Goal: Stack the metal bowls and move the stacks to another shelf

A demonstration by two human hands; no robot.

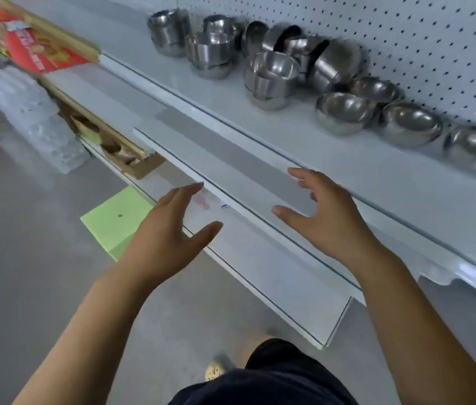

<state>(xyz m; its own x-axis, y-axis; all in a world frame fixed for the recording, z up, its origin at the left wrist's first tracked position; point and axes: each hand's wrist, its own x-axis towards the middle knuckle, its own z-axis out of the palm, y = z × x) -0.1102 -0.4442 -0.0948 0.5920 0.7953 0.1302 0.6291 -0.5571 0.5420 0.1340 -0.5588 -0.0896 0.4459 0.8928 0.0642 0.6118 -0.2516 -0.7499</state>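
Mostly shiny metal bowls (342, 112), some stacked, crowd shelf (304, 147)

A: Left hand (169, 232)?
B: Arm extended forward, palm turned inward, fingers straight, thumb apart.
A: Right hand (328, 219)?
B: Forearm outstretched, fingers spread, slightly bent, palm facing the left.

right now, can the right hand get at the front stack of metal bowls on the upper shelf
Probably yes. The right hand is open and empty in front of the shelf, and the front stack of bowls has only bare shelf before it.
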